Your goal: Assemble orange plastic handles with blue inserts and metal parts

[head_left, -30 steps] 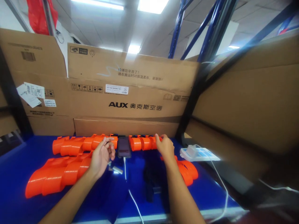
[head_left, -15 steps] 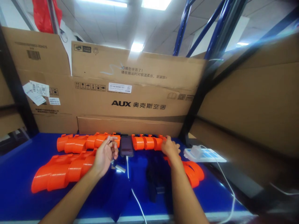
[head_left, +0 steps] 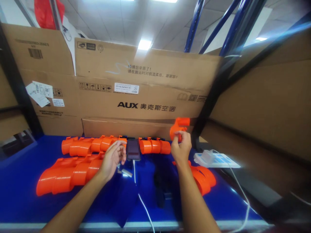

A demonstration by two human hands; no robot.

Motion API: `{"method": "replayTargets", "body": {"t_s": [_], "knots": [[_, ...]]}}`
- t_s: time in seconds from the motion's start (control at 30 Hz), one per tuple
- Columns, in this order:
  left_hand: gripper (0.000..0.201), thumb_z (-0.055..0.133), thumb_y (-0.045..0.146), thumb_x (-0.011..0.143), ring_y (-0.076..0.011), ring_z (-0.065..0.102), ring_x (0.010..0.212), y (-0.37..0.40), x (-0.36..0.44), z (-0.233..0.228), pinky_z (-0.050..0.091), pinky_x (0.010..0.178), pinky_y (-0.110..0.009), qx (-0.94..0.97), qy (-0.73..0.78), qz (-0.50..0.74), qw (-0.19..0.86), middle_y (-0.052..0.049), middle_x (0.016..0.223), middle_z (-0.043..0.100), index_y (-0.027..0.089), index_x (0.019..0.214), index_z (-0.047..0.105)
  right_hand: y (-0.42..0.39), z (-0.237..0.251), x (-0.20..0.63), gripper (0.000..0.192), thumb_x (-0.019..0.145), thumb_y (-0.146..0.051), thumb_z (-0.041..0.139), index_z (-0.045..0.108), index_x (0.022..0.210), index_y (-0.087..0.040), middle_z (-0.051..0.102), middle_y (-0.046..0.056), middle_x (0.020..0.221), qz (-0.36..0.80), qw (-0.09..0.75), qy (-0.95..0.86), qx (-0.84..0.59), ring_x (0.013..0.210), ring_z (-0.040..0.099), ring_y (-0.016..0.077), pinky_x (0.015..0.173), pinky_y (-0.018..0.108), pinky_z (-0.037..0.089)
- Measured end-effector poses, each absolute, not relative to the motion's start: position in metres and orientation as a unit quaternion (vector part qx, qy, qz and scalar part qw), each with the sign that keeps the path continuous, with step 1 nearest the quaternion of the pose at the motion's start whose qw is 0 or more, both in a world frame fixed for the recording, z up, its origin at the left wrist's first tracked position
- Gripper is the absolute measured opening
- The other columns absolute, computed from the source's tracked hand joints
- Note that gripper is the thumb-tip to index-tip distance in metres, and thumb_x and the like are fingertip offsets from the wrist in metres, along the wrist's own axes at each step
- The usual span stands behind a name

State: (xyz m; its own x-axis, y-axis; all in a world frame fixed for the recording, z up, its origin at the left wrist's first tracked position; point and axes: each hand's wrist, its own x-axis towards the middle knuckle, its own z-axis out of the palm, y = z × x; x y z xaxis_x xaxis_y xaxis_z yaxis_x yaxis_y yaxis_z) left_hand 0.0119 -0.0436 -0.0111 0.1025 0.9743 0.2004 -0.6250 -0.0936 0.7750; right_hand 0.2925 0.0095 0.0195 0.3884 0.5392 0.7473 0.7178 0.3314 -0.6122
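Note:
My right hand point(head_left: 182, 147) is closed on an orange plastic part point(head_left: 177, 129), a curved piece with a tab sticking out at its top. It is held up off the table, in front of the cardboard. My left hand point(head_left: 113, 159) hovers by the phone, its fingers loosely bent and apart, with nothing seen in them. Between my hands, a short row of orange curved parts point(head_left: 155, 146) lies at the back of the table. Two longer rows, a back one point(head_left: 81, 147) and a front one point(head_left: 64, 177), lie to the left. More orange parts point(head_left: 205, 181) lie beside my right forearm.
A phone point(head_left: 133, 149) stands against the back with a white cable point(head_left: 143, 204) running to the front edge. A power strip point(head_left: 222, 160) sits at the right. Black objects point(head_left: 162, 187) lie mid-table on the blue surface point(head_left: 97, 207). Cardboard point(head_left: 102, 106) walls the back.
My right hand has lifted an orange part up from the right end of the back row. My left hand has stayed nearly still. The view has shifted slightly.

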Motion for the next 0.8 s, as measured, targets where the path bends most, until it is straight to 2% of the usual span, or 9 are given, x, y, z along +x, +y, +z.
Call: {"method": "replayTargets", "body": {"t_s": [0.07,0.13,0.2,0.27,0.37,0.47,0.57,0.67,0.8], "knots": [[0.032,0.065,0.035,0.084,-0.0166,0.063,0.063,-0.041,0.013,-0.014,0.048,0.050,-0.025,0.391,0.233,0.640,0.619,-0.006,0.082,0.066,0.016,0.109,0.063,0.001,0.022,0.275,0.013,0.088,-0.031,0.046,0.051,0.094,-0.021,0.056,0.006,0.093,0.012,0.682,-0.563,-0.467,0.090,0.057,0.0224,0.084,0.036,0.046],[0.037,0.068,0.027,0.082,-0.0201,0.068,0.077,-0.038,0.014,-0.015,0.052,0.060,-0.028,0.381,0.244,0.648,0.613,-0.012,0.099,0.070,0.016,0.117,0.062,-0.007,0.021,0.256,0.015,0.085,-0.035,0.056,0.051,0.091,-0.023,0.053,0.003,0.087,0.109,0.708,-0.590,-0.373,0.081,0.055,0.0200,0.077,0.033,0.047],[0.042,0.070,0.021,0.081,-0.0222,0.069,0.091,-0.037,0.016,-0.016,0.055,0.071,-0.030,0.358,0.251,0.652,0.619,-0.014,0.115,0.069,0.018,0.122,0.062,-0.017,0.018,0.238,0.017,0.083,-0.036,0.062,0.053,0.086,-0.023,0.052,0.001,0.083,0.213,0.672,-0.643,-0.299,0.077,0.053,0.0181,0.072,0.031,0.046],[0.041,0.071,0.021,0.081,-0.0230,0.068,0.099,-0.037,0.018,-0.016,0.055,0.078,-0.032,0.334,0.252,0.651,0.634,-0.014,0.121,0.067,0.020,0.121,0.062,-0.027,0.014,0.222,0.019,0.083,-0.037,0.065,0.053,0.084,-0.023,0.051,0.001,0.082,0.306,0.615,-0.682,-0.250,0.075,0.052,0.0169,0.070,0.029,0.046],[0.036,0.071,0.030,0.083,-0.0233,0.069,0.097,-0.038,0.020,-0.016,0.055,0.077,-0.033,0.319,0.249,0.628,0.665,-0.013,0.115,0.070,0.019,0.116,0.063,-0.043,0.011,0.203,0.020,0.084,-0.037,0.067,0.053,0.088,-0.023,0.051,0.000,0.082,0.417,0.532,-0.708,-0.201,0.074,0.051,0.0151,0.069,0.027,0.047],[0.037,0.074,0.035,0.080,-0.0228,0.071,0.086,-0.039,0.020,-0.017,0.055,0.072,-0.031,0.310,0.263,0.624,0.668,-0.010,0.102,0.073,0.018,0.111,0.063,-0.053,0.012,0.193,0.023,0.086,-0.036,0.067,0.051,0.099,-0.024,0.054,0.002,0.090,0.496,0.449,-0.726,-0.156,0.081,0.055,0.0152,0.075,0.029,0.049],[0.036,0.072,0.040,0.080,-0.0219,0.072,0.075,-0.038,0.017,-0.015,0.055,0.066,-0.030,0.289,0.271,0.646,0.653,-0.009,0.090,0.074,0.015,0.105,0.064,-0.050,0.014,0.194,0.027,0.090,-0.039,0.061,0.050,0.111,-0.025,0.057,0.003,0.094,0.472,0.462,-0.729,-0.180,0.085,0.057,0.0165,0.079,0.031,0.050],[0.039,0.064,0.049,0.083,-0.0212,0.070,0.062,-0.040,0.011,-0.010,0.054,0.054,-0.029,0.262,0.271,0.636,0.674,-0.009,0.078,0.073,0.013,0.097,0.065,-0.041,0.011,0.201,0.019,0.095,-0.038,0.054,0.057,0.107,-0.023,0.060,0.003,0.090,0.337,0.469,-0.768,-0.278,0.083,0.057,0.0171,0.077,0.031,0.049],[0.043,0.059,0.057,0.084,-0.0184,0.066,0.050,-0.042,0.007,-0.007,0.051,0.045,-0.026,0.246,0.264,0.607,0.708,-0.006,0.066,0.068,0.014,0.086,0.062,-0.034,-0.002,0.200,0.008,0.087,-0.028,0.066,0.068,0.086,-0.021,0.064,0.005,0.087,0.165,0.275,-0.887,-0.331,0.089,0.056,0.0210,0.081,0.033,0.045]]}}
